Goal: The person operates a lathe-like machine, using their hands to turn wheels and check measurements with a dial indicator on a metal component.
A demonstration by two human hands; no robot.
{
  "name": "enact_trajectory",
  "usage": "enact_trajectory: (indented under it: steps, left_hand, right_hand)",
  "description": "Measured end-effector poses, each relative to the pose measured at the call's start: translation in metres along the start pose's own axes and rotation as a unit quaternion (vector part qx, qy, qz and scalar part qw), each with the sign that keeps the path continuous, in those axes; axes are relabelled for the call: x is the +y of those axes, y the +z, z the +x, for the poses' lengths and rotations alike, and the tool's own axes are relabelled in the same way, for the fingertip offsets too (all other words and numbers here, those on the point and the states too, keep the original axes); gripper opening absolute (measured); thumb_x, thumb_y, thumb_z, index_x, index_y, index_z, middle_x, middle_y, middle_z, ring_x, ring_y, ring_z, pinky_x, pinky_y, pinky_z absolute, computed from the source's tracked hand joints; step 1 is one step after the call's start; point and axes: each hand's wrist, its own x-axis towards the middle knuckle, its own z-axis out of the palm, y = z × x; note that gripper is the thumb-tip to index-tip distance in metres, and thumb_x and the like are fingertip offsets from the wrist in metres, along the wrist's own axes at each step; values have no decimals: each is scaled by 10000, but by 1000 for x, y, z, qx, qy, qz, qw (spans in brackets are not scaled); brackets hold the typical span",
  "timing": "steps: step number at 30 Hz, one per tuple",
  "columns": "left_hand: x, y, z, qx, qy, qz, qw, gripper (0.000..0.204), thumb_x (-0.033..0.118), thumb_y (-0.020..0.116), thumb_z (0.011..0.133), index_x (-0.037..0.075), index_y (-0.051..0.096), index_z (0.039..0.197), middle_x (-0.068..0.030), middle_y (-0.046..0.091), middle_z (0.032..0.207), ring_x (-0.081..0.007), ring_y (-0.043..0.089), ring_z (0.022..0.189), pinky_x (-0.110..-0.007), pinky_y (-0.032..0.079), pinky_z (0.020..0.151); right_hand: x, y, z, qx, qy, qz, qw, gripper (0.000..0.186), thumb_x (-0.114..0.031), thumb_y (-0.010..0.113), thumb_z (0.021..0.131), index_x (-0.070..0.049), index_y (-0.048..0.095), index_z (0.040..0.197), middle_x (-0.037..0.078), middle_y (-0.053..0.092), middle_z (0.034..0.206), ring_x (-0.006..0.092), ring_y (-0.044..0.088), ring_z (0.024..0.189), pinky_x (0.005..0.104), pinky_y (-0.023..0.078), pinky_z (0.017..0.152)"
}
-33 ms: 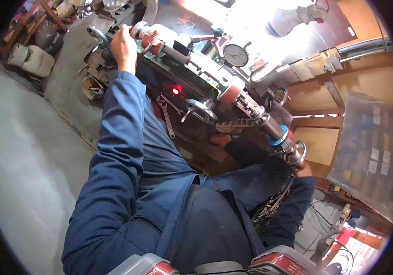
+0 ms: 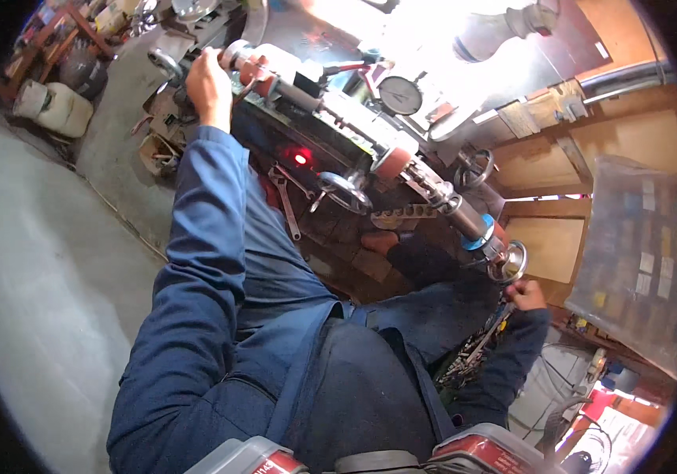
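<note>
A long metal-turning lathe runs slantwise from upper left to lower right. Up at its left end, beside the headstock, my left hand is closed, and the part under its fingers is hidden. At the opposite end is the tailstock handwheel, silver with a round rim. Just below that rim my right hand is curled, thumb against the fingers; what it grips, if anything, cannot be made out. A round dial gauge sits behind the lathe bed. In front of the bed is a carriage handwheel.
An adjustable wrench hangs below the bed near my left knee. A holed block lies under the tailstock side. Metal turnings or small tools lie by my right forearm. At the right hangs a clear plastic sheet. A white canister stands far left.
My right hand has shifted slightly right and away from the tailstock handwheel, so more of its fingers show. My left hand stays at the headstock end, moved only a little.
</note>
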Motion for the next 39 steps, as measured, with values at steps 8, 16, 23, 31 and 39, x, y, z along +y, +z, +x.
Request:
enact_trajectory:
  steps: [8,16,23,31,39]
  left_hand:
    - [-66,-57,7,-17,255,246,935,235,76,541,948,63,737,1077,-181,728,1048,-313,699,998,-390,551,871]
    - [4,-153,-90,-428,-106,104,891,733,570,577,953,-58,555,1331,-215,603,1310,-315,572,1167,-387,409,1036]
    - [42,-160,-55,-500,-37,306,809,684,561,552,973,-95,634,1149,-194,688,995,-307,644,899,-431,491,835]
    - [50,-133,-95,-340,230,356,839,447,357,565,993,-59,653,855,-264,691,923,-294,647,702,-411,495,692]
    - [30,-104,-103,-369,174,360,839,486,429,505,1022,-19,691,1002,-260,688,988,-396,651,873,-465,479,773]
  right_hand:
    - [-1,91,64,413,24,94,906,286,-268,673,854,-39,721,1017,218,707,947,379,682,901,442,524,789]
    - [-32,190,-70,571,41,235,785,374,-97,645,917,-52,600,1285,207,649,1181,421,612,1084,460,497,921]
    - [187,267,-137,406,563,41,719,372,-219,693,874,-8,647,1177,204,668,1087,361,666,980,457,543,854]
    - [282,304,-243,207,690,158,675,388,-291,731,864,-29,693,1149,206,678,1151,345,688,981,499,578,829]
    - [378,410,-372,324,690,167,625,193,-227,740,807,-113,786,955,137,737,1068,329,709,953,419,560,861]
